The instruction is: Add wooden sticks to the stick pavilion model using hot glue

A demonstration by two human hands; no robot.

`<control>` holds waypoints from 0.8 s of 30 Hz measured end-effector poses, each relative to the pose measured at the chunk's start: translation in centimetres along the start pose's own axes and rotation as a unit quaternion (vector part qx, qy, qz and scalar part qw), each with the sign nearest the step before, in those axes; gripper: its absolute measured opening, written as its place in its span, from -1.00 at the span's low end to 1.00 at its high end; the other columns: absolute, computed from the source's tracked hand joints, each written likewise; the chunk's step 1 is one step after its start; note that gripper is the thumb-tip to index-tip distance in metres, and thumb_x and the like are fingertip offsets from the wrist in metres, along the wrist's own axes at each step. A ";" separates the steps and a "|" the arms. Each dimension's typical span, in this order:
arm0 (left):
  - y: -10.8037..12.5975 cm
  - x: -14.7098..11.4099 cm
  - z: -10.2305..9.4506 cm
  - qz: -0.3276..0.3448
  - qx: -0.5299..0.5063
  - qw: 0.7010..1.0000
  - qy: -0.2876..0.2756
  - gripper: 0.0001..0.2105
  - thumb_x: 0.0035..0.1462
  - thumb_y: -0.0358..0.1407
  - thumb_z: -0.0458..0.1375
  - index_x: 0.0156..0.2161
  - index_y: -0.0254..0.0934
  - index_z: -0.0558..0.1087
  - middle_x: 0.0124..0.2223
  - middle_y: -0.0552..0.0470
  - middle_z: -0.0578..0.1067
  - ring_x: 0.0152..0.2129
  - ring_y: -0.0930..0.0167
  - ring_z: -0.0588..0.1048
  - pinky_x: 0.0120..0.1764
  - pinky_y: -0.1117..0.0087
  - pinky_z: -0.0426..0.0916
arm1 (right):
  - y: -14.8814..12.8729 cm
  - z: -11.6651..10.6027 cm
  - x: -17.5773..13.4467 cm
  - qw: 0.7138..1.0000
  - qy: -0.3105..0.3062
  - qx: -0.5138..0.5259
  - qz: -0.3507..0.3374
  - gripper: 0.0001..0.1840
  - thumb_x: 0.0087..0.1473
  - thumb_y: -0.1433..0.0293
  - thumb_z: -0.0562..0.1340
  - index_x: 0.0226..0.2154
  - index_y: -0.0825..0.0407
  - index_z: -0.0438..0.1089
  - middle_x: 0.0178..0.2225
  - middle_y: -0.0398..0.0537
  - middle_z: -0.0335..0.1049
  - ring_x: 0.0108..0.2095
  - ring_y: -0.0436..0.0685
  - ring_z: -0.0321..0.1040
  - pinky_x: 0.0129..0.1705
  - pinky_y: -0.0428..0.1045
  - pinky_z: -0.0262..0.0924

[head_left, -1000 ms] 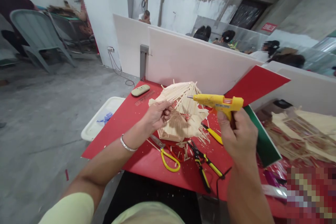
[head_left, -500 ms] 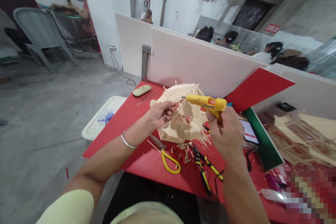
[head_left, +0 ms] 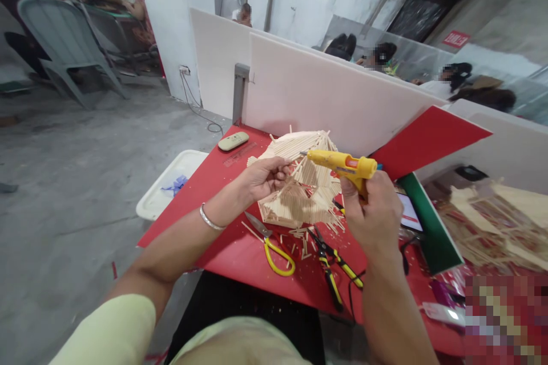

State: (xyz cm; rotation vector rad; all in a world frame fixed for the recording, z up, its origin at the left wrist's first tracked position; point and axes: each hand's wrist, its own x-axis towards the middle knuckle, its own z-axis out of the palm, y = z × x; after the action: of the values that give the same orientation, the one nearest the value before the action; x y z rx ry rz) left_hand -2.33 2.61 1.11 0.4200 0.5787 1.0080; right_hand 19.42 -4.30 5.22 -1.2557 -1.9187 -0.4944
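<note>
My right hand (head_left: 374, 214) is wrapped round the handle of a yellow hot glue gun (head_left: 340, 163), its nozzle pointing left. Just left of the nozzle, my left hand (head_left: 268, 178) is closed in a pinch on what looks like a thin wooden stick (head_left: 291, 161), mostly hidden by the fingers. Below and behind both hands, a model built of pale wooden sticks (head_left: 295, 208) stands on the red tabletop (head_left: 180, 228). Its layered, sloping surfaces show, and the hands and glue gun cover part of it.
Yellow-handled scissors (head_left: 279, 259), black-and-yellow pliers (head_left: 329, 285) and loose stick offcuts (head_left: 305, 244) lie in front of the model. An oblong case (head_left: 233, 141) sits at back left. A green board (head_left: 432, 234), a phone (head_left: 410, 214) and another stick model (head_left: 492, 217) are right. White partitions (head_left: 308, 91) stand behind.
The view has shifted slightly. Both hands and the glue gun keep nearly the same place over the model, with the nozzle still close to the left fingertips.
</note>
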 end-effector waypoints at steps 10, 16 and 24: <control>0.3 -0.1 0.2 -0.007 -0.002 1.000 -0.011 -0.95 0.06 -0.53 0.21 -0.41 -0.47 0.47 -0.54 0.04 0.41 -0.69 0.65 0.29 -0.67 0.65 0.12 | 0.3 0.2 -0.2 1.000 0.012 0.002 0.000 -0.84 0.21 0.26 0.18 -0.28 0.01 0.25 -0.37 -0.10 0.23 -0.32 0.07 0.20 -0.25 -0.02 0.14; 0.3 -0.1 0.4 -0.005 0.006 1.000 -0.010 -0.91 0.07 -0.53 0.21 -0.45 -0.48 0.46 -0.55 0.04 0.40 -0.70 0.67 0.29 -0.66 0.66 0.12 | 0.2 0.2 -0.3 1.000 0.014 -0.009 -0.006 -0.83 0.21 0.27 0.18 -0.22 0.03 0.29 -0.32 -0.05 0.29 -0.28 0.09 0.26 -0.23 -0.01 0.18; 0.3 -0.1 0.4 -0.014 -0.012 0.999 -0.027 -0.90 0.09 -0.55 0.19 -0.44 -0.48 0.45 -0.54 0.03 0.40 -0.69 0.67 0.29 -0.66 0.67 0.13 | 0.4 0.1 -0.7 0.999 0.028 -0.029 -0.023 -0.77 0.18 0.29 0.21 -0.14 0.07 0.31 -0.28 0.00 0.34 -0.24 0.12 0.30 -0.18 0.01 0.23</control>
State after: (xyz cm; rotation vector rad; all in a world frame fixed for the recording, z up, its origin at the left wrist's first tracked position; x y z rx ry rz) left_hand -2.34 2.61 1.62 0.4164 0.5226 0.9733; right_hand 19.88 -4.47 4.62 -1.2252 -1.9016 -0.6069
